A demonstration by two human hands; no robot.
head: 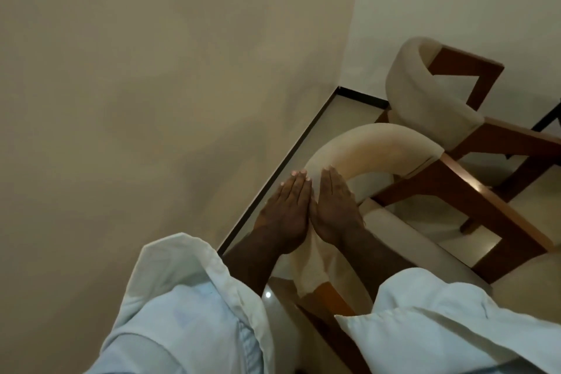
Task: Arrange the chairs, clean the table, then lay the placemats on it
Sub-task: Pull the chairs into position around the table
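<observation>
A chair with a curved cream padded backrest and brown wooden arms stands right below me, close to a wall corner. My left hand and my right hand lie flat side by side, fingers straight, over the left end of that backrest. Neither hand grasps anything, and I cannot tell whether the palms press on the padding. A second chair of the same kind stands just behind the first, nearer the corner. No table and no placemats are in view.
A beige wall fills the left side, with a dark baseboard along its foot. A white wall closes the corner behind the chairs. Glossy pale floor tiles show between wall and chairs. My pale blue sleeves cover the bottom.
</observation>
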